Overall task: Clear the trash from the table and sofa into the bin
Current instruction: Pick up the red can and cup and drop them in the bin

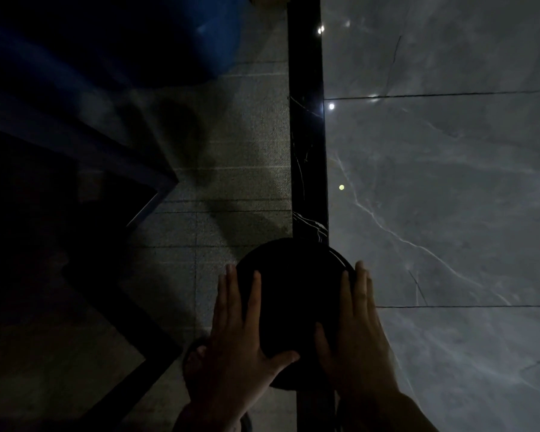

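The scene is very dark. A round black bin (293, 294) stands low in the middle of the view, seen from above, its inside hidden in the dark. My left hand (237, 344) lies with straight fingers against the bin's left side, thumb toward its near edge. My right hand (356, 332) lies flat against its right side in the same way. No trash shows in either hand.
A large blue container (175, 42) stands at the upper left on a speckled floor (231, 182). A black strip (307, 135) runs up the middle, with glossy grey marble tiles (449, 182) to its right. Dark angular frames (106, 182) fill the left. My foot (195, 353) shows beneath the left hand.
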A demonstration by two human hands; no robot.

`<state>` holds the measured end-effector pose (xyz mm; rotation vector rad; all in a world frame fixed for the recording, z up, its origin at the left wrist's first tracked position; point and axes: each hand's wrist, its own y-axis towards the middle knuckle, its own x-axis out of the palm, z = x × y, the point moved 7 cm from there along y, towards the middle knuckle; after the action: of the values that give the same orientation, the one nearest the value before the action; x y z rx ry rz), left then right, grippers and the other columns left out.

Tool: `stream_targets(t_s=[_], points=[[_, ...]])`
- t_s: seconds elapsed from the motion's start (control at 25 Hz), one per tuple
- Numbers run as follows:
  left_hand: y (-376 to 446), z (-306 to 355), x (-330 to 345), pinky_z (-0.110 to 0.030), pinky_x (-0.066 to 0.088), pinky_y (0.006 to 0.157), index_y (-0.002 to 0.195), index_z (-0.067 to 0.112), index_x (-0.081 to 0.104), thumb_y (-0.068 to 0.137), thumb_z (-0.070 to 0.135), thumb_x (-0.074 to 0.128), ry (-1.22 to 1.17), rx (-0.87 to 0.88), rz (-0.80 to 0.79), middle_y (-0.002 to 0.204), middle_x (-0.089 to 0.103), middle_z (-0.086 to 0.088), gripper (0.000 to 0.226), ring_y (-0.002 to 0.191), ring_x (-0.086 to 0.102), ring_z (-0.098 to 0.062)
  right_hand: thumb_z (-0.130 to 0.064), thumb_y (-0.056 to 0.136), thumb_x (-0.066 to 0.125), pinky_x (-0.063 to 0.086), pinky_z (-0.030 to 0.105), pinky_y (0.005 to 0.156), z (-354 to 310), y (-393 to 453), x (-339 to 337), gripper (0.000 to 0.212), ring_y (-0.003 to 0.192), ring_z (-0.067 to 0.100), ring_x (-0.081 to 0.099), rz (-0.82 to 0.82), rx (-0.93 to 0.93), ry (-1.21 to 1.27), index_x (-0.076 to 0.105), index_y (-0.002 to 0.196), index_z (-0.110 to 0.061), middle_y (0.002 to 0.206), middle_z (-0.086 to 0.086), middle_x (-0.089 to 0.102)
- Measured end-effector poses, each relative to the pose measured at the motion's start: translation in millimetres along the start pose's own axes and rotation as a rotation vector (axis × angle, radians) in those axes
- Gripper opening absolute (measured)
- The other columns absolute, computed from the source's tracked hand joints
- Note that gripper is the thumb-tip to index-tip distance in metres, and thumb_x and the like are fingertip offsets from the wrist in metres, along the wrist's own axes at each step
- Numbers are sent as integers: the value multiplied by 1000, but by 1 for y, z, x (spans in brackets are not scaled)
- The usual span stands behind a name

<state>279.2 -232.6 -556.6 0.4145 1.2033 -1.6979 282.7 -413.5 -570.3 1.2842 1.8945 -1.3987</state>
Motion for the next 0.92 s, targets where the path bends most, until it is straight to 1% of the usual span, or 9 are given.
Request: stream_targets(t_s=[0.08, 0.16, 0.28, 0.36, 0.44, 0.56, 0.68, 0.8, 0.92], points=[[0, 1, -2, -37, -5, 117, 145, 43, -27, 54, 90, 51, 22, -30, -47, 153, -42, 5, 129, 143, -35, -13, -49, 86, 42, 24, 41, 119, 0, 0, -6, 87, 152, 26, -3, -32, 4, 14, -1, 156, -20, 164, 6, -17], [3, 2, -9, -40, 0, 121, 144, 43, -28, 58, 80, 61, 39, -73, -148, 154, -39, 4, 130, 145, -31, -17, -49, 87, 44, 25, 44, 120, -1, 4, -20, 85, 152, 27, 3, -144, 3, 26, 0, 155, -25, 165, 8, -12], [9, 10, -40, -50, 17, 121, 152, 33, -7, 73, 65, 65, 69, -157, -292, 163, -9, -7, 112, 151, -2, -29, -44, 91, 53, 19, 48, 122, -4, 8, -60, 83, 151, 35, 4, -324, 34, -100, 5, 156, -22, 164, 16, -7], [9, 27, -81, -49, 32, 115, 151, 25, 15, 80, 56, 63, 107, -176, -274, 159, 21, -13, 91, 145, 24, -32, -42, 92, 54, 25, 48, 119, -16, 6, -105, 76, 148, 39, 16, -336, 56, -148, 16, 154, -17, 162, 22, 11], [0, 59, -127, -44, 40, 107, 144, 23, 30, 85, 51, 60, 93, -144, -268, 150, 38, -9, 72, 135, 40, -28, -41, 93, 53, 37, 45, 110, -35, -1, -160, 67, 136, 37, 37, -283, 40, -143, 29, 149, -13, 150, 22, 36], [-27, 113, -195, -38, 31, 111, 150, 20, 26, 90, 49, 54, 55, -123, -313, 156, 33, -6, 72, 141, 35, -27, -41, 93, 54, 45, 43, 102, -66, -24, -243, 64, 123, 36, 51, -219, 16, -101, 36, 146, -11, 134, 20, 54], [-75, 175, -274, -37, 34, 109, 148, 18, 33, 93, 45, 53, 35, -63, -269, 152, 39, -10, 64, 138, 39, -29, -43, 94, 54, 47, 44, 99, -99, -68, -336, 64, 121, 37, 53, -143, 2, -26, 35, 148, -14, 130, 21, 58], [-131, 230, -343, -42, 34, 114, 148, 16, 34, 95, 40, 54, -42, -3, -205, 153, 37, -10, 62, 139, 36, -28, -41, 94, 56, 46, 37, 95, -128, -120, -424, 60, 117, 33, 57, 17, -58, 81, 39, 146, -15, 130, 18, 60], [-178, 258, -391, -43, 34, 114, 147, 18, 36, 94, 39, 54, -130, 23, -114, 153, 37, -8, 60, 138, 38, -26, -42, 94, 57, 46, 35, 94, -145, -169, -489, 57, 117, 28, 59, 165, -89, 215, 42, 144, -19, 133, 12, 61]])
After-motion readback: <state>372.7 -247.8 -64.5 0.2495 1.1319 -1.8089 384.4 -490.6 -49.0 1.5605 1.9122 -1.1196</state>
